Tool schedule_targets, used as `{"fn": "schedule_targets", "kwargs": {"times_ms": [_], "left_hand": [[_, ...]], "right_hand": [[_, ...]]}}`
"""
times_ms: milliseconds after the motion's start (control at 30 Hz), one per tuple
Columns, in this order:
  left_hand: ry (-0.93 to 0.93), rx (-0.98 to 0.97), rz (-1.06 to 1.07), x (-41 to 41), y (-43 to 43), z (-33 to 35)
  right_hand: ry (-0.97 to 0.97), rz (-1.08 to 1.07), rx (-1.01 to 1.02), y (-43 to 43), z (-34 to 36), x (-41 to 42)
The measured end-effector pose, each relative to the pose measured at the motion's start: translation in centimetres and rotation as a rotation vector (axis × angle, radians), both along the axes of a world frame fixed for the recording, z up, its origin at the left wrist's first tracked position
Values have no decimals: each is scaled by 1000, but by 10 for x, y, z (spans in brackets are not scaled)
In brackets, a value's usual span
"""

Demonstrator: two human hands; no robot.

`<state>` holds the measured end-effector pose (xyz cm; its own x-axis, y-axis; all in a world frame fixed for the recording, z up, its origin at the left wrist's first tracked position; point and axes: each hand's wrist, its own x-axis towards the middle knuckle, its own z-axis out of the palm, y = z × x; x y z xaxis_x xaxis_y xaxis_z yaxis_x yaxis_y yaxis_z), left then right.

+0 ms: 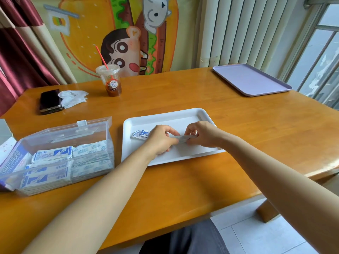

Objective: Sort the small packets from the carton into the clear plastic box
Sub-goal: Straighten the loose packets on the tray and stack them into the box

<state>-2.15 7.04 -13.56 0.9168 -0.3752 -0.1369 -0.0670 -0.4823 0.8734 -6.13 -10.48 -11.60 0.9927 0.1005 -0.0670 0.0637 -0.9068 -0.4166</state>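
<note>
Packets [181, 138] sit pinched between curled fingers [173, 134] of left hand [161, 141] and right hand [202, 134].

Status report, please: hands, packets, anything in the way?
Left hand and right hand hold one packet stack over the tray. More packets lie on the tray; box open, partly filled. Path to box looks free.

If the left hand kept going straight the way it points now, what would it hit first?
Probably the right hand: the left hand points across the white tray at it, both pinching the bundle of packets between them.
</note>
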Motion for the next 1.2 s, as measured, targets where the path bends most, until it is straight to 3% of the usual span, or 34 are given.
{"fn": "schedule_targets", "kwargs": {"times_ms": [267,533,733,967,1200], "left_hand": [[-70,88,23,-4,-1,-2],[-255,145,30,-10,19,53],[-434,233,56,-7,80,106],[-289,291,183,-2,179,119],[-140,412,102,-6,217,110]], "right_hand": [[-18,-4,38,-2,-3,-3],[-118,-5,407,7,27,-9],[-173,95,585,64,55,11],[-56,237,717,152,67,31],[-21,284,482,202,66,47]]}}
